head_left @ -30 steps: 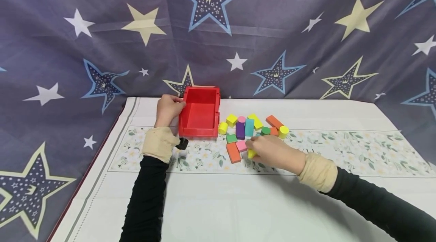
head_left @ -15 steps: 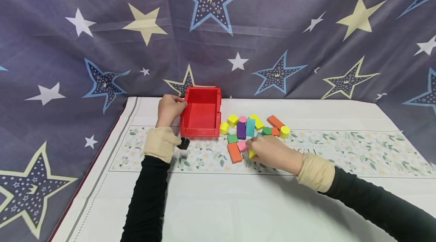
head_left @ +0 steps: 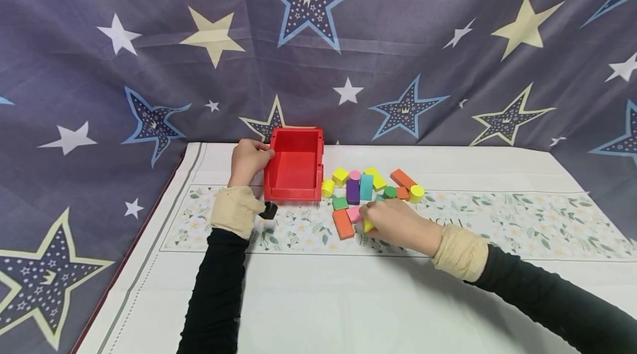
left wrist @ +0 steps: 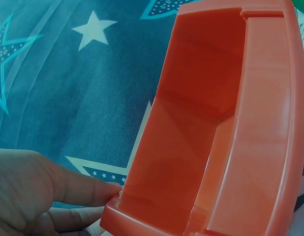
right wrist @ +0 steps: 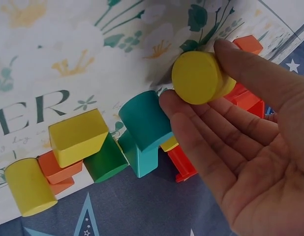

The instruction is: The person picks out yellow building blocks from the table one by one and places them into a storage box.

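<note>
My left hand (head_left: 247,161) is at the left side of a red plastic box (head_left: 292,196). In the left wrist view, its thumb lies on the corner of the box's rim with the fingers behind, pinching it. The inside of the box (left wrist: 262,113) shows no blocks. Over the near side of a pile of coloured blocks, my right hand (head_left: 398,224) pinches a yellow cylinder block (right wrist: 195,77) between thumb and fingers. Close to those fingertips lie a teal cylinder (right wrist: 146,120) and a pink block (head_left: 354,214). An orange block (head_left: 343,224) lies left of the hand.
Several more blocks lie right of the box, among them a purple block (head_left: 353,192), a blue block (head_left: 366,187), a green cylinder (head_left: 390,192) and a yellow cylinder (head_left: 416,194). A star-patterned curtain (head_left: 308,77) hangs behind the white tablecloth (head_left: 308,298).
</note>
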`<state>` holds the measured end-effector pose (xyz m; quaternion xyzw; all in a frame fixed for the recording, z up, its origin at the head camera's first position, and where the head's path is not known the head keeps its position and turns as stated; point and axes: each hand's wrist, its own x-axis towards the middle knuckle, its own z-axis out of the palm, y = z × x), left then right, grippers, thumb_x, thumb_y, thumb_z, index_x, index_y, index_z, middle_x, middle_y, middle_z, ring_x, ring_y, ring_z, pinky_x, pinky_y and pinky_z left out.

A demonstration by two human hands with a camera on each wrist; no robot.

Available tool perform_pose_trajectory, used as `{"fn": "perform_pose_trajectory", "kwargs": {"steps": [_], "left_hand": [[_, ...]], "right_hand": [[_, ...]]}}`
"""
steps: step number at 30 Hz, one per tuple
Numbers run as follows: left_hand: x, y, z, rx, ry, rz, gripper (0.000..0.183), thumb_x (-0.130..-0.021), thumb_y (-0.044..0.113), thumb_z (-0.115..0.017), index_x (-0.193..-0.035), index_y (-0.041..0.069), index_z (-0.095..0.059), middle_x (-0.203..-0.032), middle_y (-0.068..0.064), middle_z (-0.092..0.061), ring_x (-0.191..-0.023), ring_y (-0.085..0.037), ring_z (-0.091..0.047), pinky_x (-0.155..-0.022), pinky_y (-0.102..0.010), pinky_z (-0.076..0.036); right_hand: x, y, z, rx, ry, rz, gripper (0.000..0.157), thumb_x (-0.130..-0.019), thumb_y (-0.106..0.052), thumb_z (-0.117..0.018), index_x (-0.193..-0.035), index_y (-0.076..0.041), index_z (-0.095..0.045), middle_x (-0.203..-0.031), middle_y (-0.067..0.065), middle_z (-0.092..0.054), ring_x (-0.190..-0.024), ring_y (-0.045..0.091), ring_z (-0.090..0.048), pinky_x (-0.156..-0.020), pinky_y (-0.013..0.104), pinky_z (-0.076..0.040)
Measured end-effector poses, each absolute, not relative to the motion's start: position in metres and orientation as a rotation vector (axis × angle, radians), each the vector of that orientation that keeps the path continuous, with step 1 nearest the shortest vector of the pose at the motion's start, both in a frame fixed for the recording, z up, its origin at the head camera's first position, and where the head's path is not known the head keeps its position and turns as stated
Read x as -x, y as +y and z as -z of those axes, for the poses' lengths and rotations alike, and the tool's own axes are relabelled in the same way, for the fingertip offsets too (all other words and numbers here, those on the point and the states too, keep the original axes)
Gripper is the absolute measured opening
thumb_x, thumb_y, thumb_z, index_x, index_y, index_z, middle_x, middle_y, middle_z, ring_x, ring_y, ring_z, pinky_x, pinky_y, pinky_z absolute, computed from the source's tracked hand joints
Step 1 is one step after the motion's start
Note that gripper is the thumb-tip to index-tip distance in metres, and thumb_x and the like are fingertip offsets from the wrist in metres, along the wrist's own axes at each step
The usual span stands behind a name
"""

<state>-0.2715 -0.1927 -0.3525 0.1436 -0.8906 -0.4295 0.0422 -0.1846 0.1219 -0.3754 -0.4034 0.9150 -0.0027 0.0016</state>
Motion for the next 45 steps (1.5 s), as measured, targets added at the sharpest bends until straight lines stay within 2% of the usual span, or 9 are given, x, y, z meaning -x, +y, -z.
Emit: {"fn": "perform_pose_trajectory", "kwargs": {"steps": [11,23,31,35,40,45], "left_hand": [[0.272,-0.193,0.354,-0.46,-2.712,1.366,0.027,-0.097,0.017,-0.064,-0.113,-0.003,-0.073,-0.114,-0.024,-0.073,-0.097,-0.034,-0.068,-0.088,-0.045,-0.058],[0.273,-0.196,0.353,-0.564,-2.672,1.574,0.031,-0.097,0.018,-0.065,-0.117,-0.005,-0.072,-0.116,-0.024,-0.072,-0.098,-0.033,-0.07,-0.098,-0.048,-0.057],[0.273,-0.197,0.353,-0.574,-2.69,1.567,0.032,-0.097,0.019,-0.064,-0.118,-0.005,-0.072,-0.116,-0.024,-0.072,-0.101,-0.034,-0.07,-0.099,-0.047,-0.057],[0.274,-0.198,0.354,-0.588,-2.682,1.588,0.032,-0.098,0.018,-0.064,-0.119,-0.005,-0.071,-0.117,-0.024,-0.072,-0.102,-0.035,-0.07,-0.099,-0.047,-0.056],[0.274,-0.199,0.354,-0.578,-2.686,1.579,0.031,-0.097,0.018,-0.064,-0.117,-0.005,-0.072,-0.116,-0.024,-0.072,-0.098,-0.034,-0.07,-0.098,-0.048,-0.057],[0.274,-0.199,0.355,-0.538,-2.706,1.511,0.031,-0.096,0.019,-0.064,-0.113,-0.004,-0.074,-0.113,-0.023,-0.073,-0.09,-0.029,-0.068,-0.094,-0.047,-0.057]], "right_hand": [[0.185,0.121,0.376,1.256,2.858,0.02,0.031,-0.078,-0.013,-0.089,-0.103,-0.001,-0.075,-0.086,0.01,-0.075,-0.068,0.018,-0.068,-0.062,0.027,-0.059],[0.187,0.12,0.373,1.205,2.809,-0.015,0.034,-0.08,-0.014,-0.088,-0.108,-0.001,-0.074,-0.092,0.011,-0.076,-0.072,0.02,-0.071,-0.068,0.03,-0.061],[0.19,0.12,0.364,1.187,2.761,0.015,0.034,-0.081,-0.013,-0.087,-0.111,-0.003,-0.075,-0.097,0.011,-0.076,-0.081,0.024,-0.073,-0.073,0.032,-0.062],[0.194,0.123,0.356,1.267,2.741,0.013,0.029,-0.08,-0.012,-0.087,-0.105,-0.003,-0.075,-0.092,0.008,-0.075,-0.08,0.022,-0.072,-0.072,0.031,-0.062],[0.201,0.124,0.334,1.396,2.732,0.013,0.021,-0.079,-0.011,-0.087,-0.094,-0.004,-0.073,-0.076,0.003,-0.068,-0.065,0.012,-0.062,-0.06,0.023,-0.055],[0.209,0.121,0.304,1.447,2.776,0.007,0.019,-0.078,-0.006,-0.085,-0.09,-0.005,-0.07,-0.077,0.004,-0.068,-0.067,0.015,-0.065,-0.064,0.028,-0.059]]}}
